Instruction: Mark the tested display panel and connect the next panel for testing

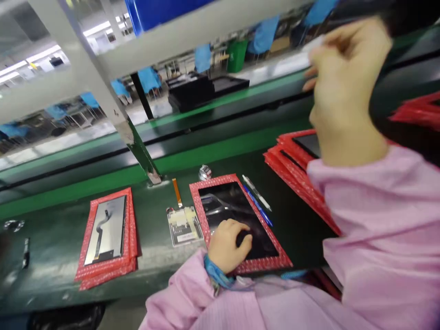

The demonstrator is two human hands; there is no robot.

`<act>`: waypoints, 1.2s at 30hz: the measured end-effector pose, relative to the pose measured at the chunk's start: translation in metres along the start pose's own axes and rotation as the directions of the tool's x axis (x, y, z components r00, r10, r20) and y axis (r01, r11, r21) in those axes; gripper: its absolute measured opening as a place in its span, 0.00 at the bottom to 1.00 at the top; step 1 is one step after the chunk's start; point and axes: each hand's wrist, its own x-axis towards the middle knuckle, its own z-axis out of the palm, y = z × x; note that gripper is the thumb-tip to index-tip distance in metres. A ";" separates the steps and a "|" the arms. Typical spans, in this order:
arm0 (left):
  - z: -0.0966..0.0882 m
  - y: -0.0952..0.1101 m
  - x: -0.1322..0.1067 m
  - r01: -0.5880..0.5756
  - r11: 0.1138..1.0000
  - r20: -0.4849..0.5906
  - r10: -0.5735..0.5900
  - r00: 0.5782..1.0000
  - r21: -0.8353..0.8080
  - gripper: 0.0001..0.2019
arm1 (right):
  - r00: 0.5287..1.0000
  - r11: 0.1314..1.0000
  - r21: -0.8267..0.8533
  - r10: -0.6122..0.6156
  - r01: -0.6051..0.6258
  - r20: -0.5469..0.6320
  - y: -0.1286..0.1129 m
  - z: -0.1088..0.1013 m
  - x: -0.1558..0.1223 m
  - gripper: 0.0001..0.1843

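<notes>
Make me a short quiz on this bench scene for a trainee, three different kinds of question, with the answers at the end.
1. How many pens lie beside the black screen?

2. True or false: the right hand rests on the black screen.

3. What colour is the wristband?
A. Red
B. Blue
C. White

Key:
1. Two, one of them blue.
2. False: it is raised, and the left hand is the one on the black screen.
3. B.
</notes>
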 end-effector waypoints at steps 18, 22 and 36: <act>0.064 -0.014 -0.044 -0.316 0.786 0.130 0.293 0.947 0.532 0.21 | 0.869 0.811 -0.421 0.485 -0.405 0.097 0.101 0.025 -0.260 0.07; 0.066 -0.015 -0.046 -0.324 0.774 0.089 0.330 0.940 0.544 0.20 | 0.885 0.812 -0.433 0.461 -0.391 0.064 0.104 0.028 -0.265 0.07; 0.063 -0.014 -0.044 -0.323 0.763 0.078 0.340 0.937 0.560 0.18 | 0.887 0.787 -0.493 0.457 -0.371 0.062 0.102 0.033 -0.271 0.06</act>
